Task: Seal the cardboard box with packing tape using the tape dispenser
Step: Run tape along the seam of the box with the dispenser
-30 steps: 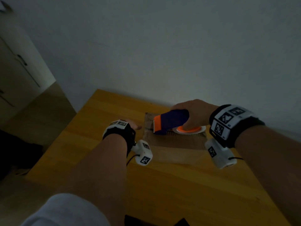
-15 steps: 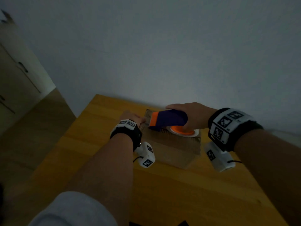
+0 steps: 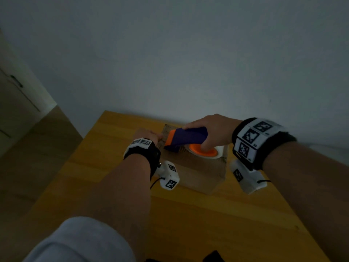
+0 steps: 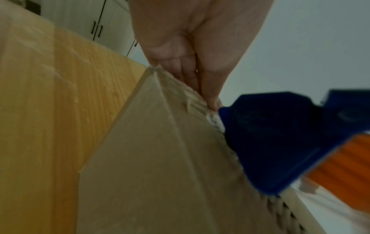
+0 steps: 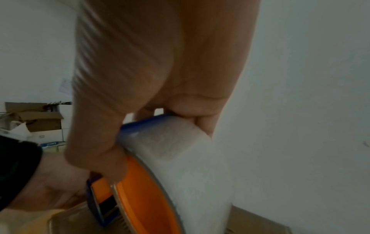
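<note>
A brown cardboard box (image 3: 200,173) stands on the wooden table (image 3: 117,148). My right hand (image 3: 213,133) grips the blue and orange tape dispenser (image 3: 187,138), which lies on the box top with its orange nose at the left edge. The right wrist view shows this hand (image 5: 160,79) wrapped round the white tape roll (image 5: 190,158) and its orange hub (image 5: 144,190). My left hand (image 3: 149,134) is at the box's top left edge. In the left wrist view its fingers (image 4: 210,95) press on that edge of the box (image 4: 160,158), right next to the dispenser (image 4: 280,142).
The table's far edge meets a plain wall (image 3: 188,63). The floor (image 3: 37,148) drops off left of the table, with a cabinet (image 3: 15,95) beyond. Open cardboard boxes (image 5: 34,117) stand in the room's background. Bare tabletop lies in front of the box.
The box has turned on the table. My left hand moved from beside the box up to its top left edge. The dispenser slid left along the top.
</note>
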